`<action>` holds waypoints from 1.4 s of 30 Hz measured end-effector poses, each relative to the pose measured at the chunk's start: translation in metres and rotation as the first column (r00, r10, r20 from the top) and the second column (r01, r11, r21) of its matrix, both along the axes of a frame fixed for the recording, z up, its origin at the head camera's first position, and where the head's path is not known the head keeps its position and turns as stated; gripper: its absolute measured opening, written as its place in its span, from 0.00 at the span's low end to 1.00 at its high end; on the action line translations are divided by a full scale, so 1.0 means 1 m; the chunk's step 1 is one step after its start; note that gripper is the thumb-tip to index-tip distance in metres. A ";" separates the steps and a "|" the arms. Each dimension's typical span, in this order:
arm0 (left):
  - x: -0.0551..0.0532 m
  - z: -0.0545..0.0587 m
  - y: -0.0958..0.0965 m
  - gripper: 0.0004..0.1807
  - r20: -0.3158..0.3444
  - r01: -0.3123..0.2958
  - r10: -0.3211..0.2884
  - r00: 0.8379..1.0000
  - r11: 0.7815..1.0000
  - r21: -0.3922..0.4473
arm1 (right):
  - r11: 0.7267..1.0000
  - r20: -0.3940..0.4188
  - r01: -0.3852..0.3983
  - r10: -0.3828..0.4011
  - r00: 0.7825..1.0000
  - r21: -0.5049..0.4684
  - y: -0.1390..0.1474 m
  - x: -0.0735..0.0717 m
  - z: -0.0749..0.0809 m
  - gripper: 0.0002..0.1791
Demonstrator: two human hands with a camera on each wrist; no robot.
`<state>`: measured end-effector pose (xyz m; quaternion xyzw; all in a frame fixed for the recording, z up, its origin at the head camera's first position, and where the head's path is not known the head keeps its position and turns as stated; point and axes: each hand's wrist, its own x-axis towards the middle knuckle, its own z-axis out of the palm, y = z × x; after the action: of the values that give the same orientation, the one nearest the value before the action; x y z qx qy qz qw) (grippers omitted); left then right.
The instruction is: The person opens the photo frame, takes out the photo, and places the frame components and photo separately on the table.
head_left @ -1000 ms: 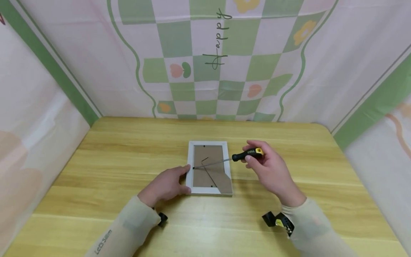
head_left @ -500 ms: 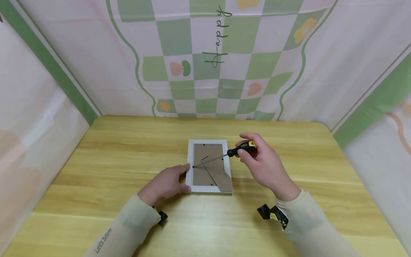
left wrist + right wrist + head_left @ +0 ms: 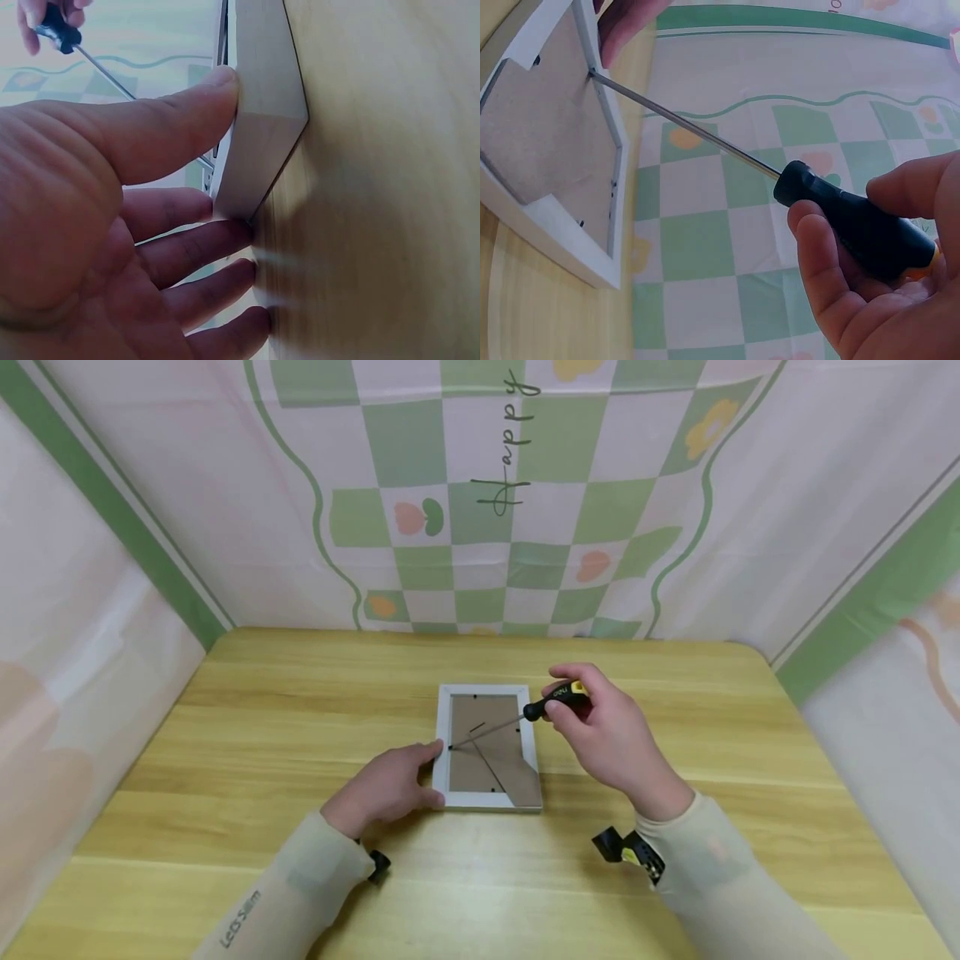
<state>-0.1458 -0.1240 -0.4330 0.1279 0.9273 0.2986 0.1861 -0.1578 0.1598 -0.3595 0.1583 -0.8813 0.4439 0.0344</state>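
Observation:
A white picture frame [image 3: 528, 739] lies face down on the wooden table, its brown backing board [image 3: 467, 772] facing up. My left hand [image 3: 386, 787] holds the frame's left side, thumb near the lower corner and index finger farther up. In the left wrist view the thumb [image 3: 184, 124] presses on the rim while the other fingers reach the side and tabletop. My right hand [image 3: 618, 739] grips the black and yellow handle of a screwdriver [image 3: 855, 217]. Its long shaft slants across the board, with the tip at a small black tab [image 3: 451, 747] on the left inner edge.
More small black tabs [image 3: 517, 730] sit along the frame's inner edges. A flap [image 3: 525, 787] of the board overlaps the lower right corner. Behind the wooden table [image 3: 300, 693] hangs a green and white checked cloth [image 3: 555, 452], with cloth at both sides too.
My right hand has moved left and slightly up with the screwdriver, whose handle now stands closer over the frame. The tip stays at the left tab. The left hand and frame keep their places.

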 end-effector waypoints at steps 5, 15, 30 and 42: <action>-0.001 -0.001 0.000 0.43 0.004 0.004 -0.004 1.000 1.000 -0.008 | 1.000 0.002 0.011 -0.011 1.000 0.026 -0.003 -0.001 0.003 0.20; -0.003 -0.004 0.000 0.43 -0.003 0.018 -0.018 1.000 1.000 -0.019 | 0.997 0.003 0.023 -0.023 1.000 0.068 -0.009 -0.002 0.008 0.21; -0.002 -0.001 0.001 0.43 -0.008 0.019 -0.019 1.000 0.999 -0.031 | 0.994 -0.017 0.027 -0.026 1.000 0.109 -0.016 -0.006 0.016 0.23; -0.003 -0.003 0.001 0.43 -0.017 0.025 -0.026 1.000 0.999 -0.027 | 0.993 -0.022 0.018 -0.016 1.000 0.113 -0.022 -0.005 0.021 0.23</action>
<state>-0.1488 -0.1233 -0.4363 0.1397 0.9311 0.2824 0.1837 -0.1633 0.1378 -0.3390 0.1569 -0.9060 0.3914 0.0383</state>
